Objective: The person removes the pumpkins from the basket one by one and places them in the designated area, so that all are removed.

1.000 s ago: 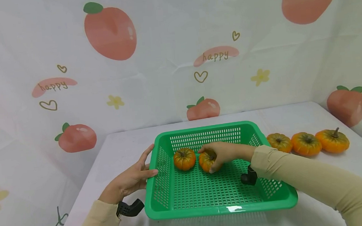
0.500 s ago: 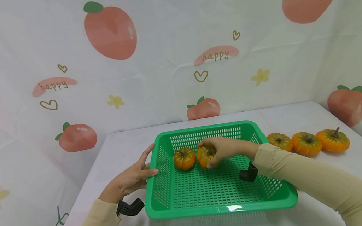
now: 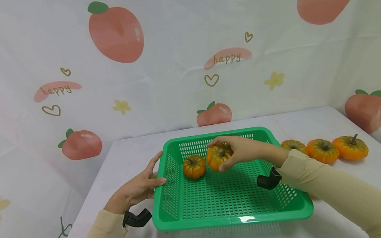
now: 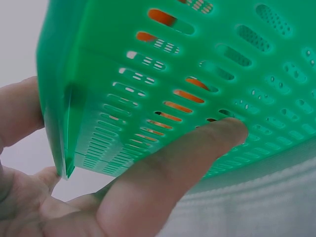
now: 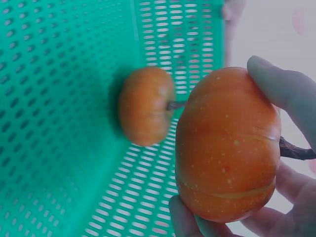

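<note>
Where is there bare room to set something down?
Bare: the basket floor's front, between the resting pumpkin and front wall; the table behind the left grip, bordered by basket and curtain.
Crowded: the basket's back left, where the right grip holds another pumpkin beside the resting one; the table's right, with a row of three pumpkins and the right sleeve.

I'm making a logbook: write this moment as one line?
right hand: holds pumpkin | left hand: holds green basket | inside: second pumpkin
</note>
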{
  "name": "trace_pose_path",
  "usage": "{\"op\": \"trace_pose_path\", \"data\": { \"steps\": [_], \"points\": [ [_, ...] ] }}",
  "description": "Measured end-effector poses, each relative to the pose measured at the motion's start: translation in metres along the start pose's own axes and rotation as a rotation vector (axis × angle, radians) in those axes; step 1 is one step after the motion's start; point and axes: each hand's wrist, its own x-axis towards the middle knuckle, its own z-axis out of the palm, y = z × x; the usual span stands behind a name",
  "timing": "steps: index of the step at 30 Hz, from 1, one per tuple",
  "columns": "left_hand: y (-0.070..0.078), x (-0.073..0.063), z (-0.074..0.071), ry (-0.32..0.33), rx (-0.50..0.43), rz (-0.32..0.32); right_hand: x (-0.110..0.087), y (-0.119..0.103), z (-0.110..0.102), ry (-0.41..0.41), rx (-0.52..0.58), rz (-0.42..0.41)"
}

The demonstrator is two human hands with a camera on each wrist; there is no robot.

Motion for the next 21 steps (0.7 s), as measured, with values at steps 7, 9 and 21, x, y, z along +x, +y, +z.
{"op": "trace_pose_path", "data": {
  "steps": [7,9,21],
  "points": [
    [0.001,0.0,0.0,-0.005,-0.002,0.001,-0.018,-0.007,-0.017,0.067,0.023,-0.018],
    [0.001,0.0,0.001,-0.005,0.0,0.002,-0.023,-0.009,-0.022,0.091,0.014,-0.029],
    [0.001,-0.001,0.001,-0.003,0.006,0.0,-0.058,-0.011,-0.043,0.211,-0.097,0.014]
  ]
}}
